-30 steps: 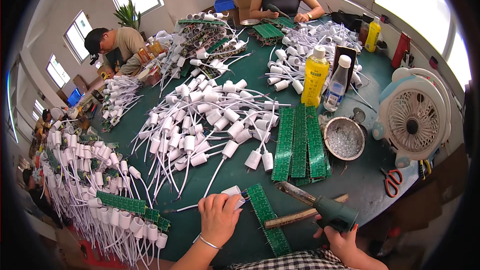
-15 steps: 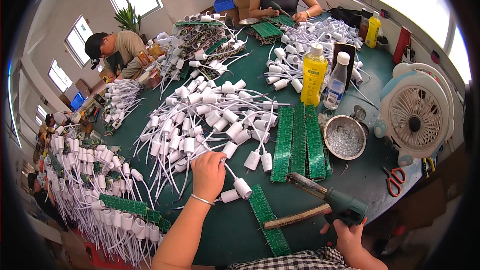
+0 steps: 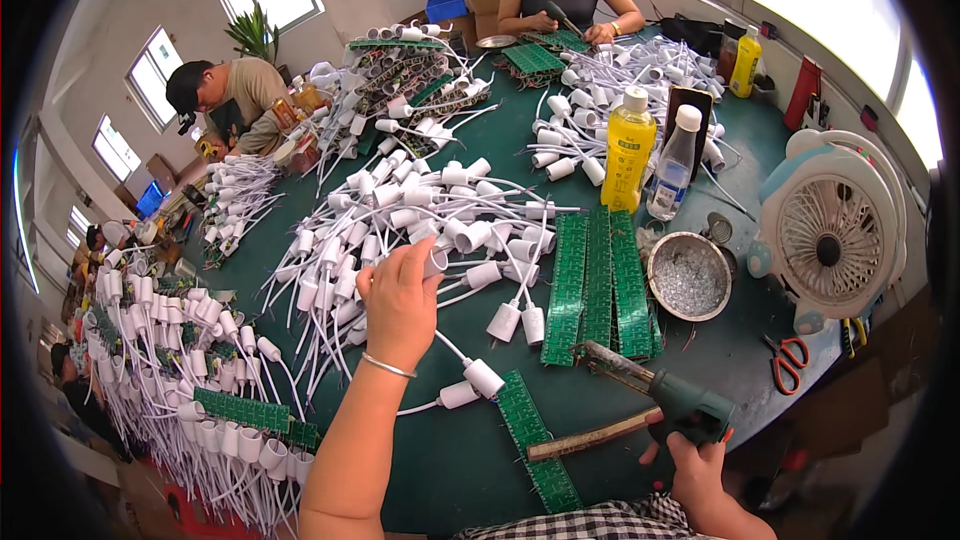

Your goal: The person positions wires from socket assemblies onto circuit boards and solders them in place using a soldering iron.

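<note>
My left hand [image 3: 400, 302] reaches to the near side of a pile of white lamp sockets with cables [image 3: 400, 215]. Its thumb and forefinger close around one white lamp socket [image 3: 436, 262]; part of that grip is hidden by the hand. My right hand [image 3: 697, 475] grips a green soldering gun [image 3: 690, 406], its tip pointing left above the table. Between my hands, two wired lamp sockets [image 3: 483, 378] lie at the upper end of a narrow green circuit board strip [image 3: 535, 440]. A wooden stick [image 3: 590, 436] crosses that strip, one end near the gun.
Several green circuit boards [image 3: 597, 285] lie beside a metal bowl of shiny bits [image 3: 690, 276]. A yellow bottle [image 3: 628, 155], clear bottle [image 3: 672, 165], fan [image 3: 828, 240] and red-handled scissors [image 3: 788, 364] stand or lie rightward. Wired sockets hang at left [image 3: 210, 370]. Two people work across the table.
My left hand has moved up and away from the cable near the two front sockets to a socket in the pile. My right hand and the soldering gun have hardly moved.
</note>
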`<state>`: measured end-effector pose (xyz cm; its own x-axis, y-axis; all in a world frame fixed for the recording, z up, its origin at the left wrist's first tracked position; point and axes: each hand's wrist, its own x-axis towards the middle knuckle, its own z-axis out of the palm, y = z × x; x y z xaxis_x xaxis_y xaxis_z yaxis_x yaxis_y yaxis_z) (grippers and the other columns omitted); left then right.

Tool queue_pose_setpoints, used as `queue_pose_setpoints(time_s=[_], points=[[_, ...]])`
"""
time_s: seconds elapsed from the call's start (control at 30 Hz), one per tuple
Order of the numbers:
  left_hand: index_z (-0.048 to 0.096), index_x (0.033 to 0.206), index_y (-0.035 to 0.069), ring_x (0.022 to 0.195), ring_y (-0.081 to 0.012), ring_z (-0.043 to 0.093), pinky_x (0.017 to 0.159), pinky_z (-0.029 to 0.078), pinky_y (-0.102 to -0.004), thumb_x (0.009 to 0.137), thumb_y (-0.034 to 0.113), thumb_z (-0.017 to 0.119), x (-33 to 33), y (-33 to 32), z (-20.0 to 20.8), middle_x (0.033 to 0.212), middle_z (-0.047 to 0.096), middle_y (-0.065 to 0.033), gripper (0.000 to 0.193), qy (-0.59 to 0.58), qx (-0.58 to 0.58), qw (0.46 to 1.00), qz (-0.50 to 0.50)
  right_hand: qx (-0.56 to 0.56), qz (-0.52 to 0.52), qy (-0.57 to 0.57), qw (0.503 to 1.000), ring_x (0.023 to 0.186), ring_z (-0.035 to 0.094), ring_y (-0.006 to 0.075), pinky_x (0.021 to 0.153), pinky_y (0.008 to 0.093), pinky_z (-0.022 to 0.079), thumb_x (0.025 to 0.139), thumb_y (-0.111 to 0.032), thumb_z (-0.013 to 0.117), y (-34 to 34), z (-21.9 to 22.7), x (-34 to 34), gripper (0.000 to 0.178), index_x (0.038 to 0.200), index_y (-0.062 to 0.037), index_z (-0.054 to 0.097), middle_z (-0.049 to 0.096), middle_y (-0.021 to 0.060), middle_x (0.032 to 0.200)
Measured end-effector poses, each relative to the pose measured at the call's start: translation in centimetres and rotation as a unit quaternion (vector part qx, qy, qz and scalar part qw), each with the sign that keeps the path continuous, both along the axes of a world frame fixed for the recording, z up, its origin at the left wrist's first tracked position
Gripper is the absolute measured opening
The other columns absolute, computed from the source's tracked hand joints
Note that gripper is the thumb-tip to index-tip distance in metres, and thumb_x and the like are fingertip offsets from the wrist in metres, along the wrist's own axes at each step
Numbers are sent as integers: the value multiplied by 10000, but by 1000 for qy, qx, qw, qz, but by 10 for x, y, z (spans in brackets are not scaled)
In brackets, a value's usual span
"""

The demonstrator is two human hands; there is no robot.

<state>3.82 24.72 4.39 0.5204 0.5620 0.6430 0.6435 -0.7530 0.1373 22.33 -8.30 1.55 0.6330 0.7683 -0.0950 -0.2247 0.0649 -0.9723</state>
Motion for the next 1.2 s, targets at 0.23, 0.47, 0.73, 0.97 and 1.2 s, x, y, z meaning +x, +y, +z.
queue_pose_setpoints(time_s=[0.23,0.47,0.73,0.97,1.2], points=[[602,1162,132,808,-293,572,730,461,-407,762,179,726,-18,-105,42,917,559,-75,421,34,-65,990,-122,20,13,6,1000,636,642,280,559,363,552,828,-126,586,4,6,1,477,1261,40,473,628,196,1063],[655,950,116,737,-275,571,682,445,-400,738,153,708,-44,-151,-33,846,576,-45,221,88,-233,967,-51,-11,31,30,999,656,647,278,573,368,558,817,-69,533,-4,-5,-3,485,1285,42,466,630,197,1082],[627,850,121,898,-273,520,797,379,-403,708,122,691,-30,-145,-43,983,576,-33,156,25,-152,988,-33,-42,109,22,993,754,639,162,686,325,536,860,38,579,-16,-4,-19,314,1174,45,577,669,129,995],[630,775,146,1046,-305,443,899,300,-441,676,124,701,-25,-151,-52,1084,523,-46,124,1,-197,980,14,-79,142,-44,986,763,644,173,701,324,534,857,24,599,-18,-4,-18,292,1148,47,603,672,119,976],[630,737,143,1086,-313,417,922,276,-451,661,135,720,-25,-151,-53,1103,512,-50,118,3,-215,976,28,-88,157,-196,964,739,641,165,681,313,522,829,11,648,-17,-13,-15,206,1031,28,612,660,87,867]])
